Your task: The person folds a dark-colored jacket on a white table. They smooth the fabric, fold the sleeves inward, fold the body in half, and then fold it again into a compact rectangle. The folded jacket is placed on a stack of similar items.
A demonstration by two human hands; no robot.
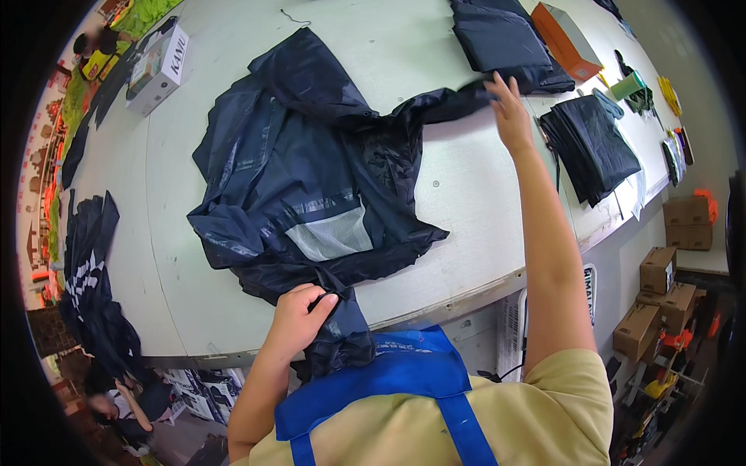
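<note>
A dark navy jacket (311,167) lies spread and rumpled on the white table, with shiny seam tape and a light grey mesh panel (334,235) showing. My left hand (299,317) is closed on a bunched sleeve-like part of it, thumb on top, at the near table edge. That part hangs over the edge against my blue apron (373,380). The other sleeve (447,106) stretches out to the right. At its far end is my right hand (509,113), fingers extended and slightly blurred, touching or just beside the cloth.
Folded dark garments (501,39) lie at the back right, near an orange box (567,40). A folded black stack (590,147) sits right of my right hand. A white box (159,70) stands far left. Cartons (660,303) are beyond the right edge. Other people are on the left.
</note>
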